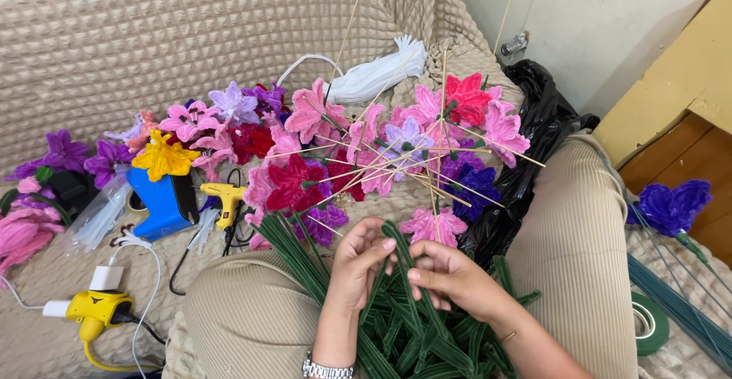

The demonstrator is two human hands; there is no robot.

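Green fuzzy pipe-cleaner stems [412, 333] lie heaped in the person's lap, and one bent stem [398, 243] rises out of the heap between the two hands. Its long axis runs up and away from the body, leaning slightly left, with a looped top just above the fingertips. The left hand [358, 266] sits on the stem's left side, its fingers [379, 248] curled narrowly against the loop; the right hand [450, 276] comes in from the right, its fingers [418, 276] pinched on the stem a little lower. Both hands touch it, the left one nearer the top. Beyond the knees, pink, purple and red pipe-cleaner flowers [366, 142] on thin wooden sticks lie spread over the beige sofa cover [152, 36], well apart from the hands, with a yellow glue gun [225, 196] to the left.
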